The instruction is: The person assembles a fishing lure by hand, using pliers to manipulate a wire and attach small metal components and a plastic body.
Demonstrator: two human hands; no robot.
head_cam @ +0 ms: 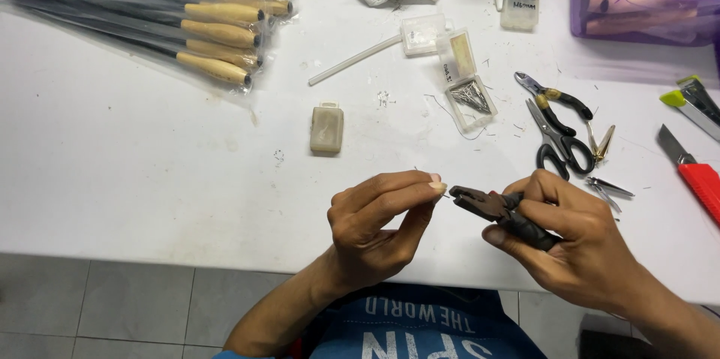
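Observation:
My right hand (581,243) grips dark pliers (495,209) by their handles, jaws pointing left. My left hand (379,224) pinches a very small metal piece (445,195) between thumb and fingertips, right at the tip of the pliers' jaws. Both hands hover over the near edge of the white table (150,164). The small piece is mostly hidden by my fingertips.
An open clear box of thin metal pins (470,96) lies beyond the hands, a small beige case (327,129) to its left. Black scissors (559,141), small pliers (551,96), tweezers (604,143) and a red cutter (694,175) lie right. Bagged wooden-handled tools (217,21) lie far left.

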